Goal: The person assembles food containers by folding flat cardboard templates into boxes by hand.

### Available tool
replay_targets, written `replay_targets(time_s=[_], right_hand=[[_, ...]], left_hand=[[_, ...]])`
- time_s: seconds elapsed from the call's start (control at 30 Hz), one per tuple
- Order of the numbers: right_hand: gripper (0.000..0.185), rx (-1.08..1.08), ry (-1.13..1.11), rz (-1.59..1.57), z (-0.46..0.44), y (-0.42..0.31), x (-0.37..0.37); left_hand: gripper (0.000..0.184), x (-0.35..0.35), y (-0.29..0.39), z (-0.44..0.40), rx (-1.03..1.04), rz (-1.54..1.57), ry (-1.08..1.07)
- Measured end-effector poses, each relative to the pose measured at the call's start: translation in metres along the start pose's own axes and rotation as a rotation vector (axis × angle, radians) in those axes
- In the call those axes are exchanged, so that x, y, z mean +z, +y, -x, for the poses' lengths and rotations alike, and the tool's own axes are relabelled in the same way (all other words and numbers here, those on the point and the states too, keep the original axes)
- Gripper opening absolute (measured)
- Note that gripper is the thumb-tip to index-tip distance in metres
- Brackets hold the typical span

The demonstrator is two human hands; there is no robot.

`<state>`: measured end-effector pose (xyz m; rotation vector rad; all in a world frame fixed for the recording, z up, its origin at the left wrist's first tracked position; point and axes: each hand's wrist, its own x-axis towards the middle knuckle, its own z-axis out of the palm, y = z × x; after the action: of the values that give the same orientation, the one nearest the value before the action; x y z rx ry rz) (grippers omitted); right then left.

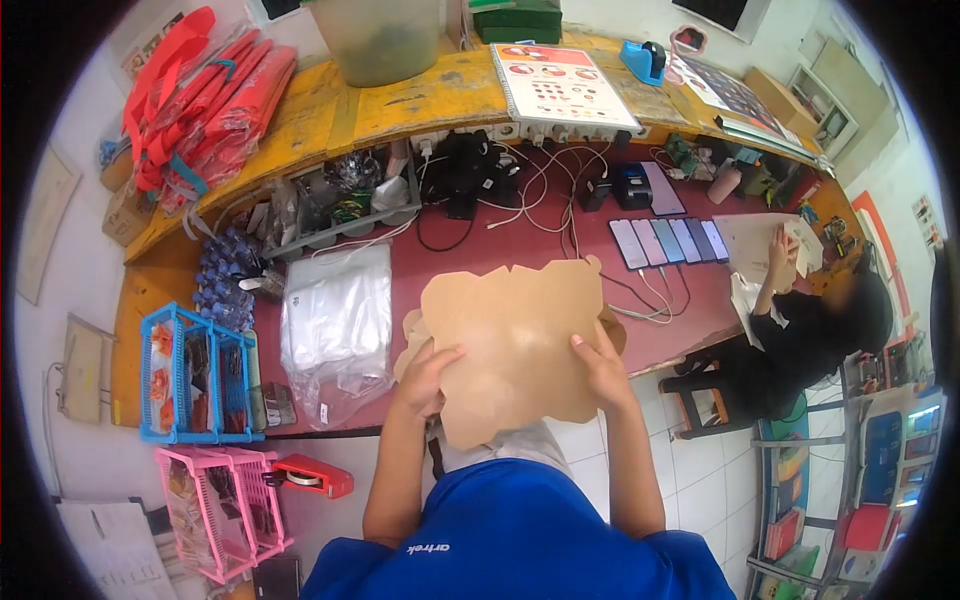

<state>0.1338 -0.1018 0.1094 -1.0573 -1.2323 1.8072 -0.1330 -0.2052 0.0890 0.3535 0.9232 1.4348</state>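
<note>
A flat brown cardboard blank point(520, 350) with notched, wavy edges is held level above the front edge of the red table point(440, 265). My left hand point(428, 380) grips its left side, the thumb on top and the fingers underneath. On the right side my right hand point(602, 368) holds it the same way. More brown card shows beneath, past both side edges; how many pieces there are cannot be made out. Left of the card lies a stack of clear plastic bags point(338, 310).
Several phones point(670, 242) with white cables lie at the right. A co-worker point(800, 330) sits beyond them, handling cardboard. Blue baskets point(195, 375), pink baskets point(225, 510) and a red tape dispenser point(312, 476) stand at the left. A yellow shelf point(400, 110) runs along the back.
</note>
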Motion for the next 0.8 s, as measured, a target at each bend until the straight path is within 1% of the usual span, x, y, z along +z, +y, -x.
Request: replay_targets(time_s=[0.07,0.1,0.17,0.2,0.27,0.4,0.47,0.5,0.57,0.7,0.77,0.8], right_hand=[[0.057,0.053,-0.065,-0.133,0.006,-0.008,-0.004],[0.057,0.052,-0.062,-0.131,0.007,-0.008,-0.007],[0.057,0.046,-0.14,0.043,0.009,-0.008,-0.011],[0.057,0.044,-0.138,0.047,0.007,-0.008,-0.012],[0.057,-0.037,-0.119,0.045,-0.001,-0.011,-0.011],[0.055,0.003,-0.109,0.056,-0.009,-0.013,-0.008],[0.054,-0.064,-0.163,-0.039,-0.018,0.0,-0.012],[0.054,-0.061,-0.168,-0.039,-0.023,0.007,-0.011],[0.052,-0.098,-0.125,-0.066,-0.029,0.014,-0.006],[0.05,-0.061,-0.135,-0.05,-0.03,0.014,-0.003],[0.056,-0.048,-0.159,0.212,-0.037,0.023,-0.009],[0.056,-0.046,-0.165,0.215,-0.035,0.026,-0.008]], left_hand=[[0.043,-0.002,0.007,0.002,-0.009,-0.087,0.002],[0.043,-0.006,0.008,0.004,-0.011,-0.086,-0.001],[0.044,-0.014,0.011,0.008,0.004,-0.114,-0.031],[0.044,-0.016,0.012,0.011,0.004,-0.112,-0.035],[0.046,-0.016,0.015,0.012,0.004,-0.112,-0.063],[0.051,-0.026,0.012,0.005,-0.019,-0.13,-0.039],[0.056,-0.027,0.01,0.001,0.075,-0.155,-0.065],[0.056,-0.028,0.008,0.0,0.077,-0.154,-0.06],[0.057,-0.032,0.002,-0.003,0.14,-0.124,-0.06],[0.059,-0.047,-0.008,-0.012,0.17,-0.114,0.004],[0.061,-0.054,-0.009,-0.018,0.2,-0.025,0.079],[0.061,-0.055,-0.01,-0.019,0.204,-0.021,0.085]])
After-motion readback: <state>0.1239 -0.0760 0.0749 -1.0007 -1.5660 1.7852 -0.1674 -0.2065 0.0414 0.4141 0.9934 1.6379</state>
